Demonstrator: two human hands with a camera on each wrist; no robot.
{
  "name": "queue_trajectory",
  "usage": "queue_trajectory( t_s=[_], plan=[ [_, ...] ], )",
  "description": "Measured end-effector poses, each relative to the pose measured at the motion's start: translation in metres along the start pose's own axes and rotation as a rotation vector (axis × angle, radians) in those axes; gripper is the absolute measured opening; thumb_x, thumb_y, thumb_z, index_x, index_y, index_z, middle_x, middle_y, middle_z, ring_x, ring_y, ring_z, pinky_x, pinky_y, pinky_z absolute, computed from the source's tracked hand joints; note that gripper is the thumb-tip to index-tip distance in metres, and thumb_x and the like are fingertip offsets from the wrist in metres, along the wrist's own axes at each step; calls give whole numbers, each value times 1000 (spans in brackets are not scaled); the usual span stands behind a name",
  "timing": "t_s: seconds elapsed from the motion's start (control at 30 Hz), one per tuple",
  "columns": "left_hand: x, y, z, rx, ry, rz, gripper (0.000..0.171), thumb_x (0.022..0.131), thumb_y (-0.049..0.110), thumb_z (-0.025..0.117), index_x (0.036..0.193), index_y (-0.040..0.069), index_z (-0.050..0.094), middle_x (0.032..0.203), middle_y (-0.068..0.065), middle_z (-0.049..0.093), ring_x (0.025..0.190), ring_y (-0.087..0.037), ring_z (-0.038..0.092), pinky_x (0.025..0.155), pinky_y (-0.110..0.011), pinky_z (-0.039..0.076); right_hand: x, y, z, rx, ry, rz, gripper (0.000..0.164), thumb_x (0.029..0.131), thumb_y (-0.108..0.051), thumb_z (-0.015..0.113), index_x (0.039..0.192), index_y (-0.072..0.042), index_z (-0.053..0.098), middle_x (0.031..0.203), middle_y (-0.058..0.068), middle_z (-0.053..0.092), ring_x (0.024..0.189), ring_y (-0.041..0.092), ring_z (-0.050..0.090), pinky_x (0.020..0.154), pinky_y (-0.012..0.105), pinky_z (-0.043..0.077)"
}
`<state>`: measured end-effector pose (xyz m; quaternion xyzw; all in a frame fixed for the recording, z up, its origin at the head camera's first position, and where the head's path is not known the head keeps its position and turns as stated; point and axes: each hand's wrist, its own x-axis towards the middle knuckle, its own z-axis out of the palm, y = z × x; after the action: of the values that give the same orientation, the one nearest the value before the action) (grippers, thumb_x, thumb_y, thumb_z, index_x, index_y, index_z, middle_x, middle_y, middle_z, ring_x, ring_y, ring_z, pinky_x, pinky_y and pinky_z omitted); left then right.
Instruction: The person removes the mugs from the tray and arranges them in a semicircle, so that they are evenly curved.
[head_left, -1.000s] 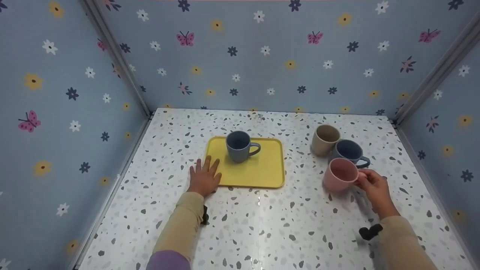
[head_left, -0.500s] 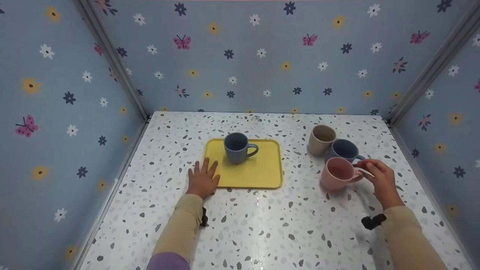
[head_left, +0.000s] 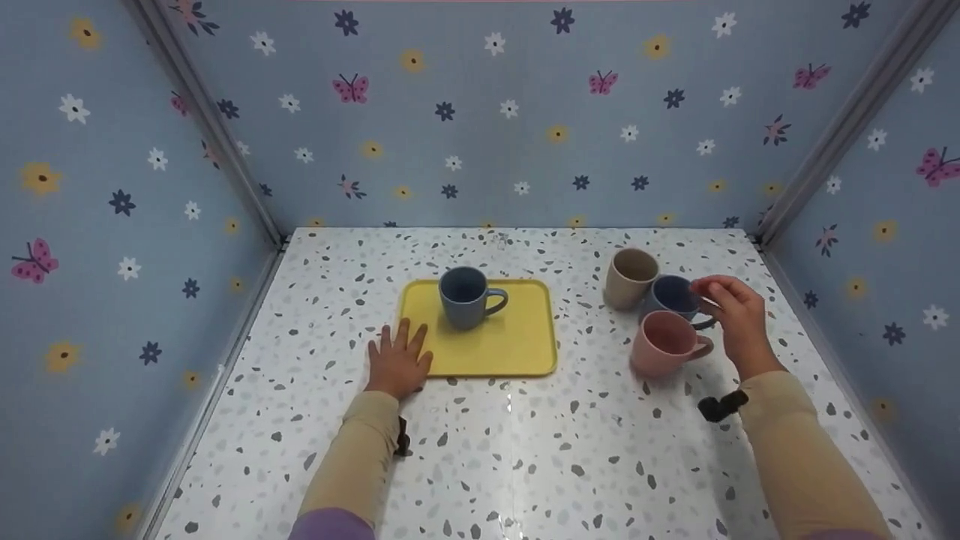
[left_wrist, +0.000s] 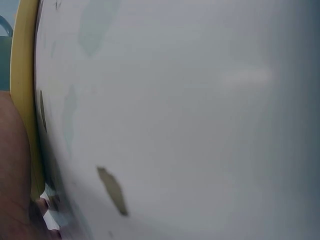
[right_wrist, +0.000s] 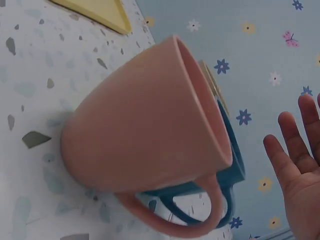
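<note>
A: Where does the round, pink ceramic-looking mug point(head_left: 660, 349) stand?

B: Upright on a white, grey-speckled table point(head_left: 585, 465), its handle to the right, just in front of a blue-grey ceramic-looking mug point(head_left: 668, 297) and near a tapered beige cup point(head_left: 631, 279).

A: And the person's right hand point(head_left: 741, 322)?

B: Raised beside that group, fingers extended and gripping none of it. In the head view its fingertips overlap the blue-grey ceramic-looking mug; whether they touch it, I cannot tell. The right wrist view shows the palm apart from the pink mug's handle.

A: What of the left hand point(head_left: 397, 367)?

B: It rests at the near left corner of a shallow, rectangular yellow tray point(head_left: 510, 341), fingers spread.

A: And on the tray?

B: A second blue-grey mug point(head_left: 463, 301), upright, toward the far edge, its handle also to the right. Behind the table rises a pale blue wall point(head_left: 405, 105) printed with flowers and butterflies.
</note>
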<state>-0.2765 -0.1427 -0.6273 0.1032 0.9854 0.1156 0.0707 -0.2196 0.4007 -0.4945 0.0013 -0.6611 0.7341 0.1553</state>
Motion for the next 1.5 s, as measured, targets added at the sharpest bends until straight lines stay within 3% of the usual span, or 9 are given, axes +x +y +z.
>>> queue_trajectory(
  t_s=[0.27, 0.37, 0.6, 0.77, 1.03, 1.3, 1.5],
  plan=[
    [3, 0, 3, -3, 28, 10, 62, 107, 47, 34, 162, 22, 25, 169, -15, 13, 150, -53, 6, 115, -73, 7, 15, -1, 47, -24, -45, 10, 29, 103, -18, 60, 113, 10, 62, 105, 6, 71, 104, 18, 67, 94, 27, 55],
    [-2, 0, 5, 2, 2, -6, 61, 107, 47, 33, 163, 23, 24, 169, -14, 12, 151, -52, 5, 116, -72, 6, 18, 4, 67, -25, -69, 27, 24, 103, -16, 60, 110, 6, 64, 103, 4, 72, 103, 17, 68, 93, 27, 55],
    [-9, 2, 5, -5, 0, 1, 60, 108, 47, 33, 162, 23, 25, 169, -15, 12, 150, -52, 7, 116, -72, 7, 26, 19, 110, 22, -107, 2, 15, 101, -5, 60, 105, 9, 66, 98, 5, 73, 97, 18, 70, 94, 37, 56],
    [-10, 2, 2, -2, 5, -2, 61, 107, 47, 34, 162, 22, 26, 169, -15, 13, 150, -52, 8, 116, -72, 7, 29, 28, 138, 28, -144, 43, 11, 101, -3, 59, 105, 4, 66, 99, 6, 72, 98, 19, 69, 97, 42, 55],
    [-9, 2, -3, -6, 29, 10, 60, 108, 46, 35, 162, 21, 28, 168, -17, 15, 150, -53, 10, 115, -73, 9, 29, 46, 172, 104, -199, 59, 18, 100, -3, 60, 113, 10, 63, 102, 9, 70, 99, 20, 69, 102, 51, 50],
    [-5, 1, -3, 8, 43, 19, 60, 107, 45, 36, 161, 21, 30, 168, -16, 18, 149, -54, 11, 115, -73, 12, 27, 63, 200, 124, -228, 107, 24, 100, -4, 61, 119, 11, 62, 105, 9, 70, 102, 19, 68, 103, 51, 50],
    [-2, 1, -2, 20, 5, -2, 61, 108, 48, 32, 163, 24, 24, 169, -14, 12, 151, -51, 6, 116, -71, 8, 26, 76, 219, 58, -219, 181, 25, 100, -7, 62, 121, 8, 62, 114, 15, 67, 109, 23, 65, 104, 46, 50]
  ],
)
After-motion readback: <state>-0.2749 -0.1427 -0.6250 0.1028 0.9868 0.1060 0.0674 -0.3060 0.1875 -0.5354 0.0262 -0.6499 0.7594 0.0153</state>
